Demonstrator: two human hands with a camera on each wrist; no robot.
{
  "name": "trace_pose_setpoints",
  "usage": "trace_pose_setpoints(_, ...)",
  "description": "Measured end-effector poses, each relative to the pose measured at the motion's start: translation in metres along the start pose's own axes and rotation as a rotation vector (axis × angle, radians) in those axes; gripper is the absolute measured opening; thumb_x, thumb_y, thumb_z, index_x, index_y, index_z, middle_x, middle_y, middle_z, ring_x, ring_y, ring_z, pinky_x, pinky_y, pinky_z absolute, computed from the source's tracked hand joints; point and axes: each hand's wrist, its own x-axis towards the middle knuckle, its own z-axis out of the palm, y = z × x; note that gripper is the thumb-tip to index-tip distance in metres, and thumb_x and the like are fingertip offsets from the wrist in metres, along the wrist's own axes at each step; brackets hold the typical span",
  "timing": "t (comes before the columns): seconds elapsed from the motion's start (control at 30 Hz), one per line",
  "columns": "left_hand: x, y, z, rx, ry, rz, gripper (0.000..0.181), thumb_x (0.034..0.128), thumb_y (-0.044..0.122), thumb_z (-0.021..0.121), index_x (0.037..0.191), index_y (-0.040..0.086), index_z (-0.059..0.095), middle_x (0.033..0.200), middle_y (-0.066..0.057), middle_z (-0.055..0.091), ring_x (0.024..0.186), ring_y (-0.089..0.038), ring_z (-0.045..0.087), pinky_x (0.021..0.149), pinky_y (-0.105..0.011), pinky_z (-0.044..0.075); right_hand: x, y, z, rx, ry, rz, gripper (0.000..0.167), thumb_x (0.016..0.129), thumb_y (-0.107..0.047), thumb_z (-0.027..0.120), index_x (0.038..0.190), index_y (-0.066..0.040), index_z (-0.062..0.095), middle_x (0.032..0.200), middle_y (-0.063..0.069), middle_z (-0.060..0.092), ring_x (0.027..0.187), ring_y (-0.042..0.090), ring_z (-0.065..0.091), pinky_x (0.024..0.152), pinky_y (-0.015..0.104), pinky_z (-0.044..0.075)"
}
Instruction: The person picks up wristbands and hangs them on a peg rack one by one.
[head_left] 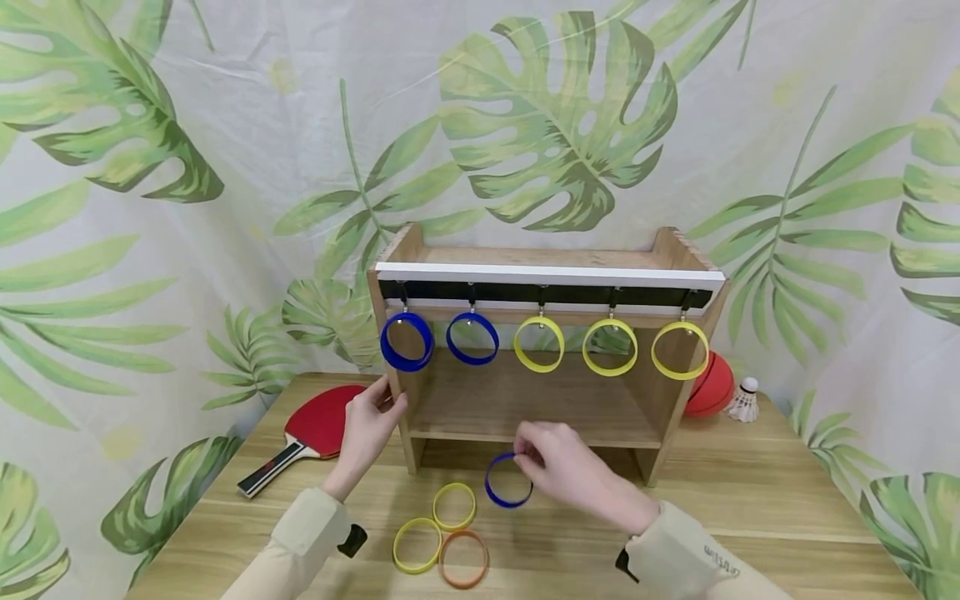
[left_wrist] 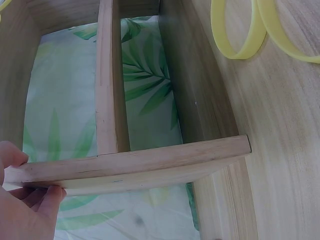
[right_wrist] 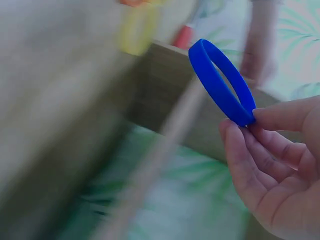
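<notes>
My right hand [head_left: 566,467] pinches a blue wristband [right_wrist: 215,82] between thumb and fingertips, in front of the small wooden shelf [head_left: 525,400]. At the shelf's left side, my left hand [head_left: 369,427] grips the edge of the upright panel [left_wrist: 150,160], thumb on one face and fingers on the other. Along the shelf's black hook strip [head_left: 506,292] hang blue bands [head_left: 406,364] on the two left hooks and yellow bands [head_left: 538,368] on the other three. Two yellow wristbands [head_left: 395,546] and an orange wristband [head_left: 464,586] lie on the table, touching or nearly so.
A red table tennis paddle [head_left: 324,421] lies on the wooden table [head_left: 750,500] left of the shelf. Beyond the shelf's right side are a red ball [head_left: 712,387], partly hidden, and a shuttlecock [head_left: 745,402]. A leaf-patterned cloth [head_left: 300,125] hangs behind.
</notes>
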Motion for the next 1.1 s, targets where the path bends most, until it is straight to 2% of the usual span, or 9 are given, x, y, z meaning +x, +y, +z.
trace_pose_setpoints(0.1,0.0,0.0,0.001,0.001,0.005,0.007,0.023,0.0925,0.006,0.063,0.114,0.004,0.07,0.107,-0.019,0.075,0.103,-0.031,0.072,0.08,-0.02,0.057,0.019,-0.018,-0.026,-0.031,0.058,-0.077,0.011,0.086,0.0,0.07,0.084,-0.008,0.062,0.078,0.001,0.066,0.069,0.007,0.062,0.06,0.011,0.05)
trace_pose_setpoints(0.27,0.001,-0.001,0.001,0.008,0.01,0.004,0.025,0.092,0.006,0.063,0.116,0.004,0.07,0.107,-0.019,0.075,0.102,-0.031,0.072,0.08,-0.02,0.057,0.054,-0.046,-0.066,-0.092,0.148,-0.182,0.008,0.088,-0.002,0.069,0.087,-0.008,0.062,0.079,0.001,0.066,0.071,0.008,0.061,0.062,0.012,0.051)
trace_pose_setpoints(0.47,0.0,0.0,0.0,0.011,0.003,-0.004,0.029,0.0922,0.006,0.063,0.12,0.005,0.069,0.11,-0.02,0.074,0.104,-0.031,0.072,0.081,-0.023,0.058,0.093,-0.062,-0.095,-0.127,0.244,-0.217,0.005,0.09,-0.003,0.067,0.089,-0.006,0.063,0.084,0.003,0.067,0.074,0.01,0.064,0.065,0.017,0.054)
trace_pose_setpoints(0.7,0.0,0.002,-0.001,-0.001,0.0,-0.008,0.031,0.0918,0.006,0.063,0.122,0.004,0.068,0.11,-0.02,0.074,0.103,-0.031,0.072,0.081,-0.022,0.059,0.118,-0.06,-0.101,-0.197,0.237,-0.157,0.004,0.093,-0.006,0.063,0.09,-0.007,0.062,0.083,0.004,0.064,0.073,0.013,0.058,0.065,0.024,0.051)
trace_pose_setpoints(0.83,-0.001,0.001,0.0,0.0,-0.004,-0.019,0.032,0.092,0.006,0.063,0.124,0.004,0.068,0.111,-0.02,0.074,0.104,-0.03,0.072,0.082,-0.022,0.058,0.12,-0.054,-0.096,-0.227,0.22,-0.136,0.004,0.094,-0.007,0.063,0.09,-0.007,0.063,0.081,0.003,0.062,0.07,0.013,0.053,0.063,0.025,0.048)
trace_pose_setpoints(1.1,0.001,-0.001,0.0,-0.002,0.0,0.001,0.035,0.0922,0.005,0.063,0.127,0.005,0.067,0.113,-0.02,0.073,0.105,-0.032,0.072,0.083,-0.027,0.059,0.117,-0.052,-0.092,-0.272,0.212,-0.117,0.005,0.094,-0.008,0.063,0.09,-0.008,0.064,0.084,0.003,0.065,0.071,0.014,0.057,0.064,0.027,0.051)
